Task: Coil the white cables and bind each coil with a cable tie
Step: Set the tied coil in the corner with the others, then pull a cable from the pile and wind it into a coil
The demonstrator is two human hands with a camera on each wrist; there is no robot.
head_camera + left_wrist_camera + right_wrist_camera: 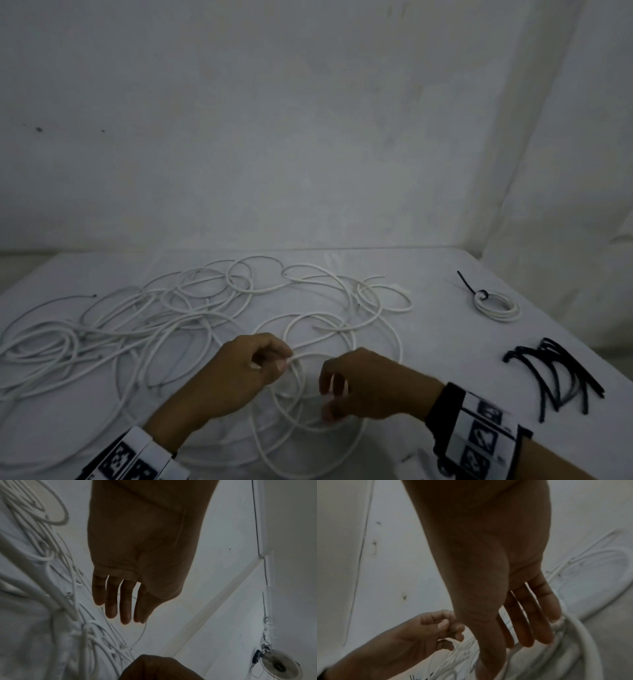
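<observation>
the left hand (246, 370) pinches a white cable (318, 339) lying in loose loops on the table (428, 359); the right hand (363, 387), fingers spread, holds nothing i can see. pull now and neighbouring loops in the tangle (137, 325) may snag and knot.

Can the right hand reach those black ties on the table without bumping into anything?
Probably yes. The right hand hovers over loose white cable, and the black cable ties lie on the same side, on bare table with nothing between. It seems to hold nothing, though that is hard to tell.
</observation>
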